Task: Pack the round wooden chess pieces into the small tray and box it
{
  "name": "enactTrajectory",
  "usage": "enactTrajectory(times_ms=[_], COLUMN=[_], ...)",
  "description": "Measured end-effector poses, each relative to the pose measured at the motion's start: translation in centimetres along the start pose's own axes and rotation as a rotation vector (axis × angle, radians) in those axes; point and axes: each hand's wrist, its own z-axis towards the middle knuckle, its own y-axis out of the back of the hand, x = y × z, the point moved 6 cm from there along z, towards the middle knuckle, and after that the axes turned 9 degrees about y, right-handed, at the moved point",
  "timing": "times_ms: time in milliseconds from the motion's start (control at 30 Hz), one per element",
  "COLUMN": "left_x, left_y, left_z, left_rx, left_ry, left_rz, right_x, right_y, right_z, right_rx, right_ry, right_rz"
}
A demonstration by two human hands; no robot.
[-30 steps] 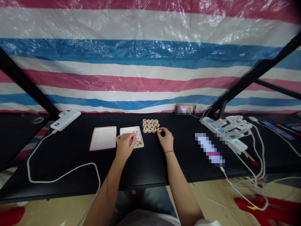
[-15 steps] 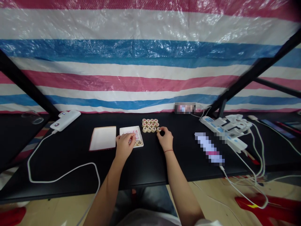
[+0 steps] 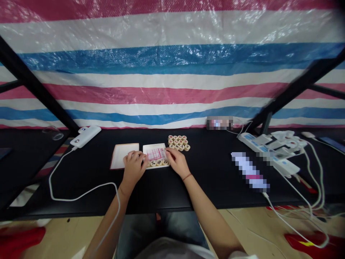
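A shallow white box (image 3: 151, 146) stands in front of me on the black table. Inside lie a folded sheet with a pink grid (image 3: 154, 154) and a front row of round Chinese chess pieces (image 3: 159, 162) with black characters. My left hand (image 3: 134, 164) is over the left side of the box, fingers bent and spread, with the box lid (image 3: 122, 153) partly beneath it. At the right rim, my right hand (image 3: 177, 160) has its fingertips closed at the sheet's right edge. Beyond it, more chess pieces (image 3: 179, 142) stand in three rows.
To the left lies a white power adapter (image 3: 87, 137) with its cable. A blurred phone-like device (image 3: 249, 172) and a loaded power strip (image 3: 272, 154) with cables are at right. Another blurred device (image 3: 219, 123) sits by the striped plastic sheet (image 3: 172, 82) at the back.
My right hand let go of a chess piece at the end of the front row and moved left to the box. My left hand moved left, uncovering the grid sheet. The view shifted slightly.
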Motion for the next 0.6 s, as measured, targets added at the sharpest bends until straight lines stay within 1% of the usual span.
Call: enactTrajectory(times_ms=[67, 133, 233, 367, 600], left_x=[-0.3, -0.6, -0.9, -1.0, -1.4], left_y=[-0.3, -0.5, -0.6, -0.3, -0.8], left_z=[-0.4, -0.6, -0.8, -0.8, -0.8], left_rx=[-0.017, -0.031, -0.036, -0.022, 0.083], left_ry=[-0.011, -0.019, -0.027, -0.044, -0.100], left_rz=[0.036, 0.051, 0.060, 0.085, 0.057], right_x=[0.3, 0.2, -0.1, -0.2, -0.3], right_y=[-1.6, -2.2, -2.2, -2.1, -2.3], right_z=[0.1, 0.0, -0.1, -0.2, -0.3], right_rx=[0.146, 0.204, 0.182, 0.160, 0.172], right_ry=[0.012, 0.011, 0.002, -0.008, -0.020], right_rz=[-0.031, -0.089, -0.137, -0.146, -0.181])
